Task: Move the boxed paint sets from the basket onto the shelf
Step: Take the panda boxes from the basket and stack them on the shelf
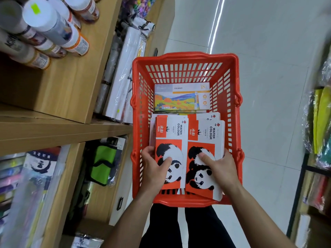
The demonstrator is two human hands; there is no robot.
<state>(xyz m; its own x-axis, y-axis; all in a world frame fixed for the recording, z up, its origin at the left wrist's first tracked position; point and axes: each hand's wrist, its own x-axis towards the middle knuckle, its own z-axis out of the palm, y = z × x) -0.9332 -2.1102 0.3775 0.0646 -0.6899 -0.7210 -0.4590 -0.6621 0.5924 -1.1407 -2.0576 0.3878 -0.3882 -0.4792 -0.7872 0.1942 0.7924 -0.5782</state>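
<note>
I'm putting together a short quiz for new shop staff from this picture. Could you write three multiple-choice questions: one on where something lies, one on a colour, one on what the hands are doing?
1. Where does the landscape box lie?
A. In the basket, at its far end, beyond the panda boxes
B. In it, at the near end, under the panda boxes
C. Outside it, on a chair

2. What colour is the basket?
A. Blue
B. Green
C. Red-orange

3. What are the left hand and right hand doing?
A. Hanging idle outside the basket
B. Each grips panda boxes, thumb on top
C. Sharing one pen

Answers:
1 A: it lies flat inside the far wall, past both panda piles.
2 C: the rim and slotted walls are red-orange.
3 B: each thumb presses on a panda print and the fingers curl round the outer edge.
</note>
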